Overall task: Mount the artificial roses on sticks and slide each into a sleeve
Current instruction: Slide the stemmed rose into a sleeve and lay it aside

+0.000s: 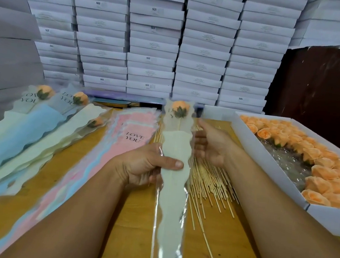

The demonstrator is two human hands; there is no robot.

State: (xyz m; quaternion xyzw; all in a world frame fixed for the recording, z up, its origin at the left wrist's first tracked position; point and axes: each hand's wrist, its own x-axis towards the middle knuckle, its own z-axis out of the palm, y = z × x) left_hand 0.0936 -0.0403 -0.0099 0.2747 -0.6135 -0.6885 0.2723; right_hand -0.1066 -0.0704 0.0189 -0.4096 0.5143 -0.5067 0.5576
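My left hand [150,166] grips a cream sleeve [174,192] at its middle, thumb across the front. An orange rose [180,107] on a stick sits inside the sleeve's clear top. My right hand [211,145] is just right of the sleeve, fingers loosely spread at its edge; I cannot tell whether they touch it. A heap of wooden sticks [209,181] lies under and right of the hands. A white box [323,216] at the right holds several orange rose heads [325,178].
A stack of empty pink and blue "LOVE YOU" sleeves [122,136] lies left of centre. Sleeved roses [39,127] lie at the far left. Stacked white boxes [153,43] wall the back. The wooden table [131,230] shows in front.
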